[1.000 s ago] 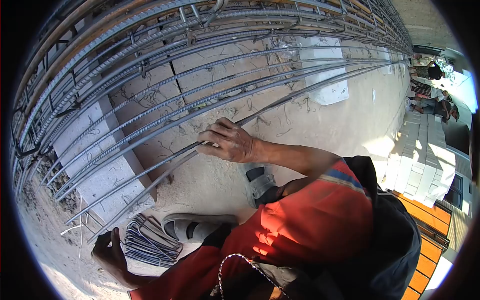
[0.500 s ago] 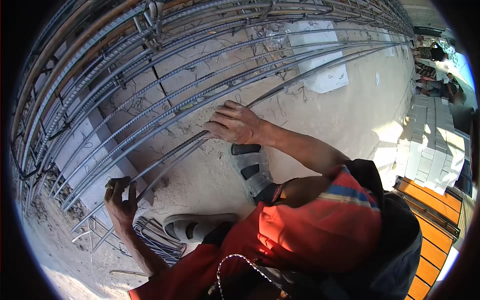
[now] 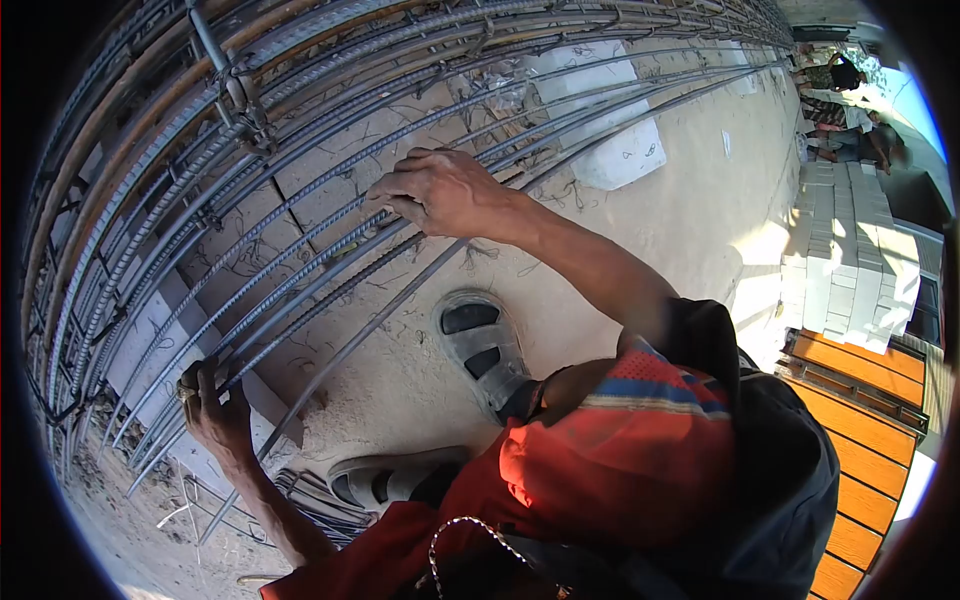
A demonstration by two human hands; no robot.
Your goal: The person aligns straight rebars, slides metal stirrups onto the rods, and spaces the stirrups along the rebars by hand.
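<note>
My left hand (image 3: 215, 415), with a ring on one finger, is closed around the near end of a ribbed rebar (image 3: 335, 292) at the lower left. Farther along that rebar, my right hand (image 3: 437, 192) curls over it from above; its fingertips reach the neighbouring bars, and the exact grip is partly hidden. A smoother steel bar (image 3: 350, 343) lies apart on the near side, passing beneath my right wrist. Beyond my hands, several long rebars (image 3: 270, 262) run side by side.
Tied rebar cages (image 3: 180, 175) fill the far left and top. Pale blocks (image 3: 605, 120) lie under the bars. My sandalled foot (image 3: 485, 345) stands close to the near bar. Stacked blocks (image 3: 840, 255), orange boards (image 3: 850, 460) and people (image 3: 860, 145) are at the right.
Both hands have moved away from my body with the ribbed rebar, toward the other rebars. The smoother bar, earlier beside it under my right hand, now lies separate and nearer me.
</note>
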